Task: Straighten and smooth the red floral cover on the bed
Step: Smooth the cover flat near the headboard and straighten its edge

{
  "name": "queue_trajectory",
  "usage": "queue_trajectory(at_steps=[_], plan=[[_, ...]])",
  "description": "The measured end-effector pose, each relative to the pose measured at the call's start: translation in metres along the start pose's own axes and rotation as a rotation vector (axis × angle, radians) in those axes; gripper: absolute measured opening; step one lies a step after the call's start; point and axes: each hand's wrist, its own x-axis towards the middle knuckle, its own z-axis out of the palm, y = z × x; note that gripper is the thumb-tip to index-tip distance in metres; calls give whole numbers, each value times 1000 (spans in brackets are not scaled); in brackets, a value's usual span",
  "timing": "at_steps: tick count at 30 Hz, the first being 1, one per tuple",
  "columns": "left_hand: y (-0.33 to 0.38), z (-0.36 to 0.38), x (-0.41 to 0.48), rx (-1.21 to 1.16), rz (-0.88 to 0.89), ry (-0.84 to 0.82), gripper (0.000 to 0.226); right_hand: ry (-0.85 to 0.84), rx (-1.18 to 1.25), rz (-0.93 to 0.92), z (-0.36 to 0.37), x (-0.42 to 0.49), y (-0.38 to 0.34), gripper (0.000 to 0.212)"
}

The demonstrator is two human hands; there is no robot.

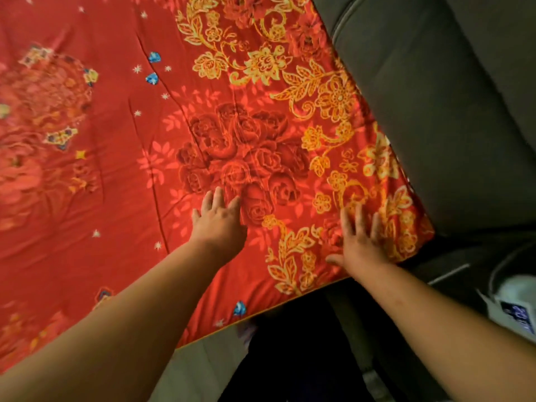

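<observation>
The red floral cover (121, 158) lies spread over the bed, with dark red roses in its middle and a gold flower border along the right side. My left hand (219, 223) rests flat on it, palm down, fingers apart, just below the rose cluster. My right hand (361, 242) lies flat on the gold border near the cover's near right corner, fingers spread. Neither hand holds any cloth. A few long creases run down the cover left of the roses.
A dark grey upholstered surface (452, 105) borders the bed on the right. The cover's near edge (261, 313) runs diagonally, with grey bedding (200, 369) showing below it. A white object with a blue label (513, 306) sits at the far right.
</observation>
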Motion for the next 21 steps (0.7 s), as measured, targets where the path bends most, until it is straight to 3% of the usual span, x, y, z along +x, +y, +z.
queue_trajectory(at_steps=[3,7,8,13,18,21], plan=[[-5,11,-25,3,40,-3,66,52,18,99,8,-19,22,103],[2,22,-50,12,93,-14,63,285,44,154,7,-48,59,33],[6,26,-54,8,106,-13,62,333,-12,192,7,-55,70,25],[21,46,-66,-4,137,-11,61,434,-228,273,11,-58,105,25],[35,63,-67,-14,145,25,56,454,-29,436,13,-29,112,49],[44,72,-70,-18,131,2,55,433,82,475,21,-18,112,47]])
